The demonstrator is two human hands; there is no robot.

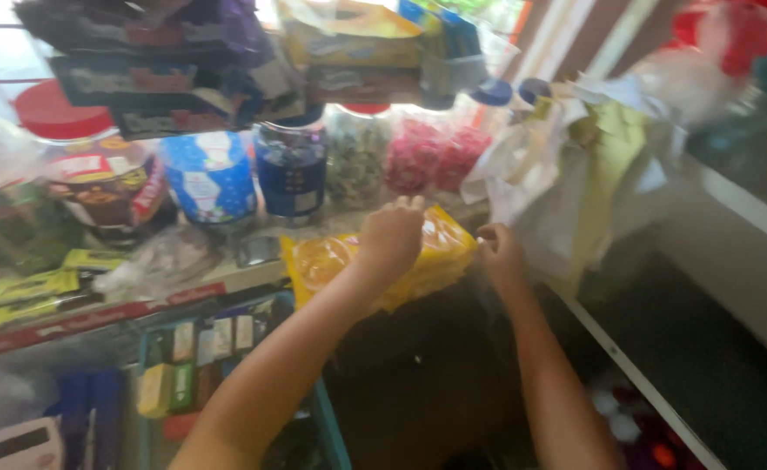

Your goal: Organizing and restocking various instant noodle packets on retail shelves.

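**A:** Far left of the frame?

**B:** A red-lidded jar [87, 174] stands on the desk [227, 280]. Beside it stand a blue-and-white canister [212, 177] and a dark blue jar [291, 170]. Lower left, a teal crate [329, 426] holds small packets.

**A:** And at centre?

**B:** The left hand [392, 237] lies on top of a yellow snack bag [375, 258], fingers curled over its upper edge and holding it. The bag rests at the desk's front edge, below the jars of pink sweets [435, 157].

**A:** To the right?

**B:** The right hand [500, 252] meets the bag's right end; motion blur hides whether its fingers pinch the bag, so their state cannot be told. Upper right, crumpled white and yellow-green wrappers [575, 165] hang just beside that hand.
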